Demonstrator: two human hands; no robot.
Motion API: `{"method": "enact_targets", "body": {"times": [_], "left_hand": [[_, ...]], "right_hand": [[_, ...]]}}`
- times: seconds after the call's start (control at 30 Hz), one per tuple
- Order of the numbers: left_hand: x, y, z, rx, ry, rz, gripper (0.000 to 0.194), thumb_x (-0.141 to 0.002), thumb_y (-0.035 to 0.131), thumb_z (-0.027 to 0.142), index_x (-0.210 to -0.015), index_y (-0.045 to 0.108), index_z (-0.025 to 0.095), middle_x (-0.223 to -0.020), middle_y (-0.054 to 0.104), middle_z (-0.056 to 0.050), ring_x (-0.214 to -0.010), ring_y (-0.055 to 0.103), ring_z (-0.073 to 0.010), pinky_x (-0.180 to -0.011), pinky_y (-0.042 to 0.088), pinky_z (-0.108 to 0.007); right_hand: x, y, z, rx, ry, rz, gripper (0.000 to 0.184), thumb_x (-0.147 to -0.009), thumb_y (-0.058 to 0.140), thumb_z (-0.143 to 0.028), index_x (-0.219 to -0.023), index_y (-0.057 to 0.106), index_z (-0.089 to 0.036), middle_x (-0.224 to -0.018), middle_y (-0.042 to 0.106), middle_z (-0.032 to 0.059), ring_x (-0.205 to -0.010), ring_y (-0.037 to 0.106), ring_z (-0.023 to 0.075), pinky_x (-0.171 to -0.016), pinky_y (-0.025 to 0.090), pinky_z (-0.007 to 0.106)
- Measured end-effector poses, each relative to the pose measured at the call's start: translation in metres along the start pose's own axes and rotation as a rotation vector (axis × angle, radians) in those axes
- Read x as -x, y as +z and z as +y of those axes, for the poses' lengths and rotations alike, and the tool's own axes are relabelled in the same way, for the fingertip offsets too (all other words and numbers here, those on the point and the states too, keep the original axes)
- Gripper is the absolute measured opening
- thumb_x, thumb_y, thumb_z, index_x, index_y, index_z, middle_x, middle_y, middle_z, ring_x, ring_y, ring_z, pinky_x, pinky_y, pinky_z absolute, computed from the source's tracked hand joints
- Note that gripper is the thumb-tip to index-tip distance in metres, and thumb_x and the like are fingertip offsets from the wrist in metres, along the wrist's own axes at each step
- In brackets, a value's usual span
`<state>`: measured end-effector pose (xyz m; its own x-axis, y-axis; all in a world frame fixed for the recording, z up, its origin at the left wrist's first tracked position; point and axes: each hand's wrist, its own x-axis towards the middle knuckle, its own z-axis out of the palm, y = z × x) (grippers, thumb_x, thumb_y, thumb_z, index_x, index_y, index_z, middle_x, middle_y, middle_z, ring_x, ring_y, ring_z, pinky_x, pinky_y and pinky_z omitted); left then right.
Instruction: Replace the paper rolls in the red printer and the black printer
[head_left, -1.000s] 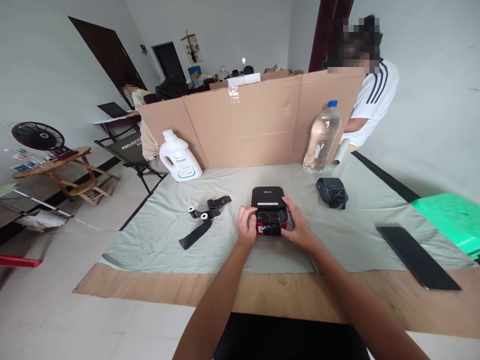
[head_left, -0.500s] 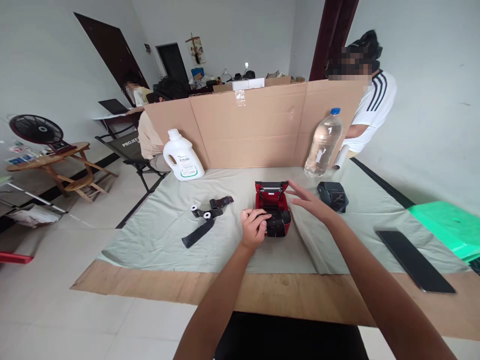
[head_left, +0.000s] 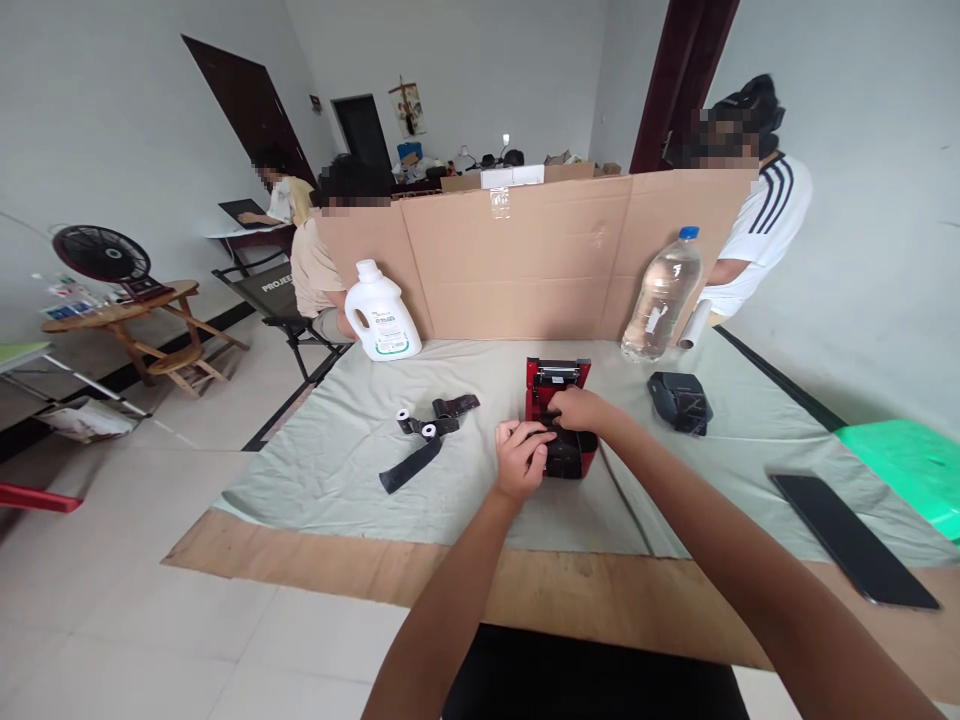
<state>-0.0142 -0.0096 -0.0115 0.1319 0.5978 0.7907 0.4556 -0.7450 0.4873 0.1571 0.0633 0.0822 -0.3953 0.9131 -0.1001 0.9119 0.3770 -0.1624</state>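
Observation:
A small red and black printer (head_left: 571, 458) stands on the cloth in front of me, its lid (head_left: 558, 373) raised at the back. My left hand (head_left: 521, 458) grips its left front side, fingers bent over the edge of the black part. Over the open compartment, my right hand (head_left: 581, 410) has its fingers curled and pointing down inside. The fingertips are hidden, and whatever they pinch cannot be made out. Left of the printer lie black rolls with white cores (head_left: 429, 431), partly unwound. A black device (head_left: 679, 402) sits to the right.
A white detergent jug (head_left: 384, 315) and a water bottle (head_left: 661, 297) stand before a cardboard screen (head_left: 517, 265). A black phone or tablet (head_left: 853, 538) lies at the right, beside a green bin (head_left: 904, 468). People sit beyond the screen, and one (head_left: 772, 215) is at the right.
My right hand has moved from the raised lid's right edge down into the printer's compartment, and its fingers have curled. My left hand stays on the printer. The view has shifted slightly.

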Motion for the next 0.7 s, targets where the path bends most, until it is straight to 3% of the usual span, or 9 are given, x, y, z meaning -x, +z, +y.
{"method": "enact_targets", "body": {"times": [0.1,0.23,0.33,0.47,0.57,0.7], "left_hand": [[0.0,0.0,-0.001,0.011,-0.003,0.036,0.049,-0.104,0.035,0.044,-0.103,0.079,0.024,-0.106,0.073,-0.009,-0.1,0.057,-0.025,-0.092,0.043,-0.042],[-0.001,0.0,-0.004,0.075,-0.071,0.109,0.044,-0.105,0.036,0.042,-0.111,0.075,0.022,-0.11,0.068,-0.01,-0.104,0.057,-0.0243,-0.095,0.044,-0.042],[-0.003,0.003,-0.01,0.157,-0.204,0.219,0.043,-0.106,0.034,0.04,-0.113,0.072,0.021,-0.11,0.065,-0.011,-0.107,0.057,-0.0239,-0.098,0.045,-0.041],[-0.006,0.008,-0.022,0.337,-0.402,0.398,0.037,-0.106,0.036,0.04,-0.11,0.068,0.02,-0.108,0.063,-0.009,-0.106,0.059,-0.0224,-0.097,0.047,-0.038],[-0.009,0.011,-0.03,0.418,-0.525,0.466,0.034,-0.104,0.039,0.042,-0.105,0.066,0.02,-0.105,0.064,-0.008,-0.103,0.06,-0.0213,-0.095,0.048,-0.037],[-0.013,0.014,-0.034,0.502,-0.634,0.489,0.032,-0.102,0.044,0.044,-0.1,0.065,0.021,-0.101,0.065,-0.007,-0.099,0.062,-0.0212,-0.093,0.05,-0.036]], "right_hand": [[-0.01,-0.005,-0.004,0.027,0.008,-0.089,0.005,-0.071,0.073,-0.014,-0.069,0.07,-0.018,-0.073,0.071,0.0091,-0.08,0.069,0.027,-0.064,0.045,0.029],[0.006,-0.01,-0.003,0.033,-0.029,-0.073,0.008,-0.082,0.065,-0.017,-0.088,0.07,-0.016,-0.095,0.074,0.0107,-0.092,0.068,0.0254,-0.073,0.046,0.029],[0.031,-0.016,0.002,-0.061,-0.049,0.06,0.019,-0.09,0.057,-0.023,-0.105,0.068,-0.016,-0.109,0.073,0.012,-0.1,0.067,0.025,-0.082,0.048,0.031],[0.049,-0.029,-0.004,-0.426,0.001,0.274,0.037,-0.094,0.05,-0.031,-0.127,0.062,-0.018,-0.104,0.073,0.0089,-0.089,0.067,0.0233,-0.077,0.052,0.034],[0.036,-0.04,-0.034,-0.717,-0.05,0.266,0.043,-0.094,0.05,-0.035,-0.135,0.058,-0.023,-0.103,0.071,0.0046,-0.078,0.066,0.0184,-0.071,0.056,0.032],[-0.013,-0.039,-0.109,-0.91,-0.141,0.198,0.031,-0.087,0.059,-0.03,-0.116,0.064,-0.022,-0.097,0.071,0.0024,-0.069,0.066,0.0153,-0.067,0.056,0.03]]}}
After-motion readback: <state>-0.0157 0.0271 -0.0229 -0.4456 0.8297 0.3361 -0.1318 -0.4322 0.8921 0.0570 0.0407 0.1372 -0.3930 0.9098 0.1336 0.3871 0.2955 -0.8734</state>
